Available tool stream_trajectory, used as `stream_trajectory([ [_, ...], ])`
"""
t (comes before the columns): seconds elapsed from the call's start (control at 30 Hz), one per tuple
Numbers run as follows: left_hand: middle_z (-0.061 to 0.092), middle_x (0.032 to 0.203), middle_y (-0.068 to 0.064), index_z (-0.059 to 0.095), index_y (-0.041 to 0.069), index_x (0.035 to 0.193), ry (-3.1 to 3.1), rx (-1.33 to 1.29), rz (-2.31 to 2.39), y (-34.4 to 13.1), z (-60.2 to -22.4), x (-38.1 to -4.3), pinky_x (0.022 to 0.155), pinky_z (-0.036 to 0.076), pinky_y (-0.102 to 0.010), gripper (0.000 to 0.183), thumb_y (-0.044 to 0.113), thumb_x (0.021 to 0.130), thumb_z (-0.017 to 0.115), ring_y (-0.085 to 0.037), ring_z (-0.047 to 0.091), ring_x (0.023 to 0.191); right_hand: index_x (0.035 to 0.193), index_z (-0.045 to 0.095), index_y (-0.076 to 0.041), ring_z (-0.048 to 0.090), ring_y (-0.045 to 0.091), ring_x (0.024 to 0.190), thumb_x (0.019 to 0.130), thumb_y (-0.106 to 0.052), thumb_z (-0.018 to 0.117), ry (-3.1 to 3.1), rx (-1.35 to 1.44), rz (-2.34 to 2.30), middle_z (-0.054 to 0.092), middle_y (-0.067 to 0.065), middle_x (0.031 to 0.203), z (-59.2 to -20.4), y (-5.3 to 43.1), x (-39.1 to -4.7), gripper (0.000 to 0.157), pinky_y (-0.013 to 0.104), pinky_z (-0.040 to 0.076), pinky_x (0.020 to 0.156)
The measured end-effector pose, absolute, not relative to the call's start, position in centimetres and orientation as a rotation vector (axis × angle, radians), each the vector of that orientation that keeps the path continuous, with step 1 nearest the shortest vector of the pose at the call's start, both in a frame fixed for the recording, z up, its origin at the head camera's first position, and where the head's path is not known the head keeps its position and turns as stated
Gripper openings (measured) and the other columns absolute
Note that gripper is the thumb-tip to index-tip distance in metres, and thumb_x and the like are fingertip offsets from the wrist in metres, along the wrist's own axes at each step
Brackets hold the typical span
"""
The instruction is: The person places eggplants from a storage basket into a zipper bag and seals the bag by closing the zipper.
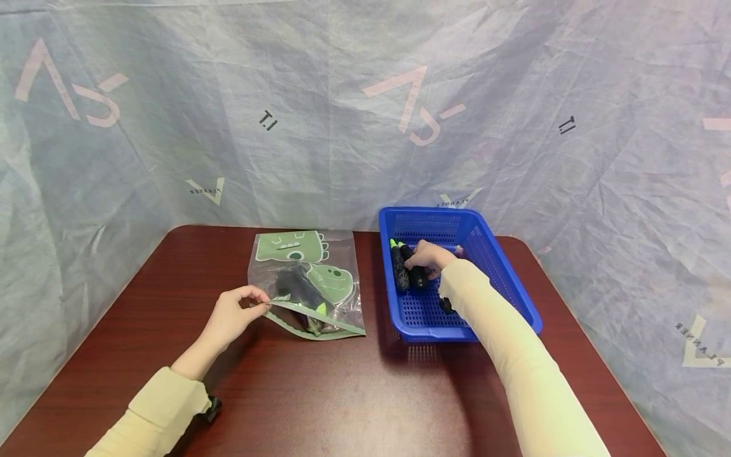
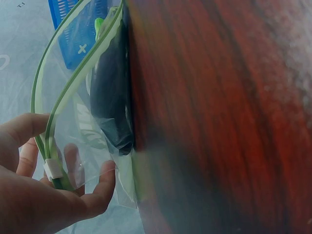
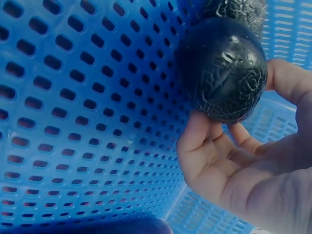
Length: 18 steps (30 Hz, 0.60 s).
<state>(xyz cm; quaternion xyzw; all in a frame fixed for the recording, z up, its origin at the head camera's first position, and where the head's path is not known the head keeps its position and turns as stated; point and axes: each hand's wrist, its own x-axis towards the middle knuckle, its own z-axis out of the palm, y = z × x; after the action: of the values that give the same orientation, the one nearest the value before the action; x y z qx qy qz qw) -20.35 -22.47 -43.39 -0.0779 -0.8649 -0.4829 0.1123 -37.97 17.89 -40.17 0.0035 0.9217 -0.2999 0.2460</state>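
In the head view my left hand (image 1: 228, 317) pinches the left corner of a clear zip bag (image 1: 349, 254) printed with green cartoon shapes. The white slider (image 2: 52, 168) shows between the fingers in the left wrist view, and the bag's mouth gapes. Inside the bag lies a dark eggplant (image 2: 109, 92), its green stem towards the mouth. My right hand (image 1: 429, 257) reaches into a blue basket (image 1: 508, 273) and grips a dark eggplant (image 3: 224, 73), thumb on one side and fingers beneath its wrinkled, rounded end. A second dark eggplant (image 1: 399, 270) lies beside it along the basket's left wall.
Part of a purple thing (image 3: 131, 227) shows at the bottom of the right wrist view. Bag and basket stand side by side on a dark red wooden table (image 1: 342, 393). A grey printed sheet (image 1: 320, 127) hangs behind and around the table.
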Motion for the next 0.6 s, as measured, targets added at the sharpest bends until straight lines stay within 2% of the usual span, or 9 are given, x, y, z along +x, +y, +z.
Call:
stream_trajectory([
  [0.23,0.065,0.075,-0.005,0.066,0.007,0.082,-2.530,-0.234,-1.444,-22.5,-43.5,-20.4,0.060,0.045,-0.022,0.008,0.004,0.079,0.073,-0.015,0.054,0.066,0.064,0.034,-0.015,0.044,0.017,0.060,0.083,-0.016,0.062,2.514,-0.025,-0.813,0.042,0.002,0.075,-39.0,17.8,-37.4,0.034,0.043,0.055,0.066],
  [0.43,0.066,0.076,-0.005,0.066,0.004,0.082,-2.518,-0.231,-1.451,-22.6,-43.6,-20.4,0.060,0.045,-0.023,0.007,0.003,0.079,0.073,-0.015,0.054,0.066,0.072,0.033,-0.015,0.044,0.017,0.064,0.084,-0.019,0.063,2.498,-0.025,-0.771,0.038,0.003,0.077,-38.0,17.6,-37.0,0.033,0.042,0.055,0.068],
  [0.6,0.066,0.076,-0.005,0.067,0.005,0.081,-2.513,-0.235,-1.443,-22.7,-43.7,-20.4,0.060,0.044,-0.022,0.007,0.002,0.079,0.072,-0.014,0.054,0.066,0.068,0.025,-0.017,0.032,0.015,0.055,0.086,-0.016,0.062,2.495,-0.056,-0.767,0.026,-0.002,0.062,-37.1,17.3,-36.8,0.041,0.047,0.053,0.072],
])
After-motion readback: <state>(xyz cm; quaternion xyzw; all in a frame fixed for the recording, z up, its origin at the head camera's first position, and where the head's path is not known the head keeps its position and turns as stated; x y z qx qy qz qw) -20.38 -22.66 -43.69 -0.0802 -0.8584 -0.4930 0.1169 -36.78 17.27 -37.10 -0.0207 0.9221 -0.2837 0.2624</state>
